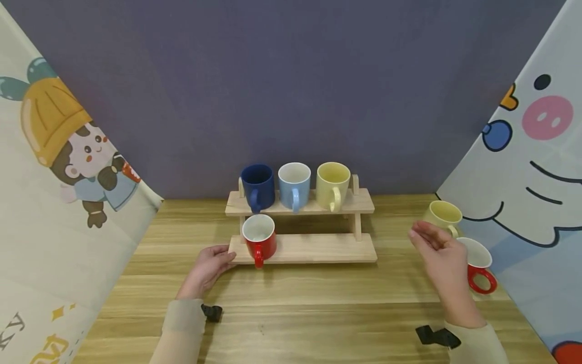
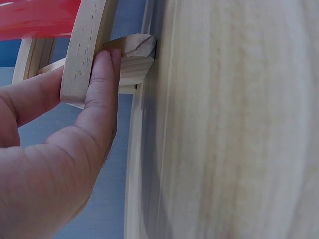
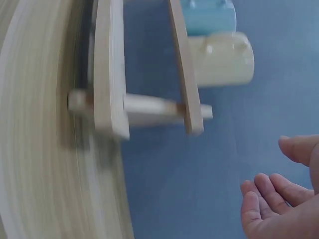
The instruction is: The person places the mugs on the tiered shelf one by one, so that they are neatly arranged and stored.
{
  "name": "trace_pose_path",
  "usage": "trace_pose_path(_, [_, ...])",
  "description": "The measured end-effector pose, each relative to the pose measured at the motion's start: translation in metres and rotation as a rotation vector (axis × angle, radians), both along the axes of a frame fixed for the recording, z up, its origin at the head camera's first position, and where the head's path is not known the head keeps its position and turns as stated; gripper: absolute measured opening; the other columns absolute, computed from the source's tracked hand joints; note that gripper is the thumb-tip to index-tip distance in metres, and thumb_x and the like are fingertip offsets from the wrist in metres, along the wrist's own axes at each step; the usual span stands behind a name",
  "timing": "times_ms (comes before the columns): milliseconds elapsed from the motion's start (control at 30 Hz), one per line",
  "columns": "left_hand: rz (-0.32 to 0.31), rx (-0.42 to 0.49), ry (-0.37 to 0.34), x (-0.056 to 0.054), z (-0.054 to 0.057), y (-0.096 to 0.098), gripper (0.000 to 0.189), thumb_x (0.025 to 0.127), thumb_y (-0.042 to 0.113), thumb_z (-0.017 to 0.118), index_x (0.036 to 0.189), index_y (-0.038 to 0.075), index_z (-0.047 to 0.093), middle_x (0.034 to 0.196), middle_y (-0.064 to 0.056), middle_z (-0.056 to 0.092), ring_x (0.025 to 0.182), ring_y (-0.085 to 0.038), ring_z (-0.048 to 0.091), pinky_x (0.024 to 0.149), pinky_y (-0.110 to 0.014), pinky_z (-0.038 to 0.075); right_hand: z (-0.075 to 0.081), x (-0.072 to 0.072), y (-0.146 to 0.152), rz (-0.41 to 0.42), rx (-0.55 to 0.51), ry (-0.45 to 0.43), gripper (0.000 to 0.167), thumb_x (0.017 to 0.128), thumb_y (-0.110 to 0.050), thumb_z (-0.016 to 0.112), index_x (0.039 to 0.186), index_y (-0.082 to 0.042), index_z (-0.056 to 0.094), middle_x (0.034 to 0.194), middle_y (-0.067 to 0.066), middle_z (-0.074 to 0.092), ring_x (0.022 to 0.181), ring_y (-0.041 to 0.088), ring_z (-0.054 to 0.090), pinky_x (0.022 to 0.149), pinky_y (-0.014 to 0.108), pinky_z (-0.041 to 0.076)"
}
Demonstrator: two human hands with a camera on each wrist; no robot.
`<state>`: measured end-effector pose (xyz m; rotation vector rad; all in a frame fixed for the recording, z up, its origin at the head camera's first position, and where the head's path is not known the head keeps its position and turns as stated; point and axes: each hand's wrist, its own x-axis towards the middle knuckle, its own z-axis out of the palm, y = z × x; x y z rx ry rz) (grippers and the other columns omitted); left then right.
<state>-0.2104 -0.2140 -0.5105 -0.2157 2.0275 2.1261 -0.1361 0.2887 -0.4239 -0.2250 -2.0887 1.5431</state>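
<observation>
A two-tier wooden rack (image 1: 325,247) stands on the table, and my left hand (image 1: 206,268) grips the left end of its lower board. In the left wrist view that board's end (image 2: 82,59) lies between thumb and fingers. A red mug (image 1: 269,246) with white inside sits on the lower tier at the left. Along the upper tier are a navy mug (image 1: 265,191), a light blue mug (image 1: 287,189) and a yellow mug (image 1: 325,189). At the right, my right hand (image 1: 445,260) is raised with relaxed fingers, holding nothing, beside another yellow mug (image 1: 440,215) and another red mug (image 1: 477,253).
The wood-grain table (image 1: 309,313) backs onto a dark blue-grey panel (image 1: 291,91). Printed cartoon sheets stand along the left side (image 1: 54,242) and right side (image 1: 514,202). The two mugs at the right are close to the right sheet.
</observation>
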Motion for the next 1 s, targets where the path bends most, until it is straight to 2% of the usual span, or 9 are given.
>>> trace_pose_path(233, [-0.008, -0.013, 0.000, 0.000, -0.001, 0.000, 0.048, 0.102, -0.003, 0.058, 0.141, -0.023, 0.038, 0.123, -0.028, 0.059, 0.098, -0.021, 0.066, 0.086, -0.032, 0.059, -0.010, 0.012, 0.044, -0.102, 0.078, -0.073, 0.047, 0.092, -0.015, 0.079, 0.131, 0.006, 0.064, 0.111, -0.009, 0.068, 0.098, -0.004, 0.062, 0.081, 0.006, 0.049])
trace_pose_path(400, [-0.014, -0.019, 0.003, -0.001, 0.000, 0.001, 0.048, 0.102, -0.003, 0.058, 0.141, -0.023, 0.038, 0.124, -0.030, 0.058, 0.099, -0.022, 0.066, 0.086, -0.032, 0.059, -0.013, 0.019, 0.077, -0.225, 0.004, -0.136, 0.047, 0.090, -0.016, 0.081, 0.132, -0.002, 0.067, 0.105, -0.014, 0.068, 0.092, -0.005, 0.062, 0.076, 0.004, 0.048])
trace_pose_path(567, [-0.008, -0.013, -0.003, 0.000, 0.000, 0.002, 0.048, 0.101, -0.004, 0.059, 0.140, -0.023, 0.039, 0.122, -0.029, 0.060, 0.097, -0.022, 0.066, 0.085, -0.032, 0.059, -0.017, 0.031, 0.111, -0.257, -0.059, -0.302, 0.067, 0.090, -0.032, 0.081, 0.146, -0.006, 0.056, 0.109, -0.018, 0.062, 0.090, -0.010, 0.056, 0.068, 0.002, 0.047])
trace_pose_path(633, [-0.017, -0.013, 0.000, 0.001, 0.000, 0.002, 0.048, 0.102, -0.003, 0.059, 0.141, -0.023, 0.038, 0.122, -0.029, 0.060, 0.097, -0.021, 0.066, 0.085, -0.032, 0.059, -0.018, 0.036, 0.123, -0.266, -0.016, -0.386, 0.074, 0.091, -0.041, 0.078, 0.149, -0.004, 0.052, 0.113, -0.015, 0.062, 0.088, -0.011, 0.054, 0.063, 0.003, 0.047])
trace_pose_path(700, [-0.016, -0.010, 0.005, 0.001, 0.000, 0.002, 0.048, 0.102, -0.004, 0.058, 0.141, -0.024, 0.038, 0.122, -0.029, 0.060, 0.097, -0.021, 0.066, 0.085, -0.032, 0.059, -0.020, 0.038, 0.131, -0.283, 0.056, -0.458, 0.078, 0.092, -0.049, 0.073, 0.150, -0.003, 0.050, 0.121, -0.004, 0.064, 0.090, -0.008, 0.052, 0.062, 0.004, 0.046])
trace_pose_path(767, [-0.012, -0.008, 0.010, 0.002, 0.001, 0.001, 0.048, 0.102, -0.004, 0.058, 0.141, -0.024, 0.037, 0.124, -0.030, 0.058, 0.097, -0.021, 0.066, 0.085, -0.032, 0.059, -0.021, 0.037, 0.138, -0.311, 0.133, -0.515, 0.081, 0.093, -0.056, 0.068, 0.150, -0.002, 0.049, 0.131, 0.010, 0.063, 0.096, 0.002, 0.055, 0.066, 0.009, 0.048])
trace_pose_path(833, [-0.007, -0.009, 0.013, 0.003, 0.002, 0.001, 0.048, 0.102, -0.005, 0.057, 0.140, -0.025, 0.036, 0.125, -0.032, 0.057, 0.097, -0.021, 0.066, 0.086, -0.032, 0.059, -0.022, 0.035, 0.143, -0.340, 0.169, -0.551, 0.083, 0.093, -0.060, 0.064, 0.151, -0.002, 0.048, 0.139, 0.020, 0.057, 0.105, 0.016, 0.056, 0.078, 0.018, 0.052])
trace_pose_path(933, [-0.003, -0.007, 0.009, 0.003, 0.003, 0.001, 0.048, 0.102, -0.004, 0.057, 0.140, -0.024, 0.037, 0.128, -0.034, 0.055, 0.099, -0.022, 0.065, 0.086, -0.031, 0.058, -0.025, 0.035, 0.149, -0.354, 0.184, -0.596, 0.086, 0.094, -0.062, 0.060, 0.150, 0.003, 0.047, 0.145, 0.029, 0.049, 0.119, 0.037, 0.050, 0.089, 0.041, 0.053])
trace_pose_path(1000, [-0.008, -0.005, 0.009, 0.003, 0.004, 0.002, 0.048, 0.102, -0.004, 0.057, 0.141, -0.024, 0.037, 0.129, -0.034, 0.055, 0.101, -0.022, 0.065, 0.087, -0.032, 0.058, -0.028, 0.037, 0.154, -0.328, 0.180, -0.653, 0.092, 0.094, -0.065, 0.058, 0.147, 0.009, 0.046, 0.144, 0.033, 0.047, 0.124, 0.045, 0.045, 0.093, 0.055, 0.050])
